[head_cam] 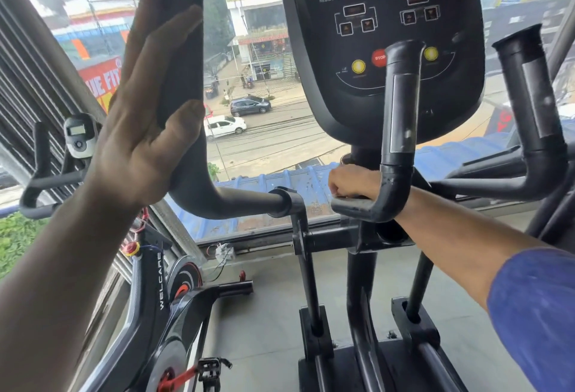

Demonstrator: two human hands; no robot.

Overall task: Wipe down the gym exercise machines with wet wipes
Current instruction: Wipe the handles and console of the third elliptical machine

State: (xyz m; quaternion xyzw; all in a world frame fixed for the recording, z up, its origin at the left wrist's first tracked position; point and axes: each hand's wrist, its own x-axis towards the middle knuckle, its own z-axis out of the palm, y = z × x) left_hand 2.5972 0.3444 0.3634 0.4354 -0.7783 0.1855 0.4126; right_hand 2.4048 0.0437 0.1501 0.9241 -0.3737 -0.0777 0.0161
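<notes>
I stand at a black elliptical machine with a dark console [382, 34] in front of me. My left hand [140, 130] is raised, its fingers straight and its palm flat against the thick padded left swing handle [183, 59]. My right hand [351, 183] reaches forward below the console. Its fingers curl over the horizontal part of the worn inner handlebar [398, 130], partly hidden behind that bar's upright. No wet wipe shows in either hand. The right swing handle [535, 105] stands free at the right.
A Welcare spin bike [155, 298] stands close at the lower left, with another bike's handlebar and small display [77, 136] behind it. The elliptical's pedal arms and base [367, 345] fill the floor ahead. A large window [258, 105] looks onto a street.
</notes>
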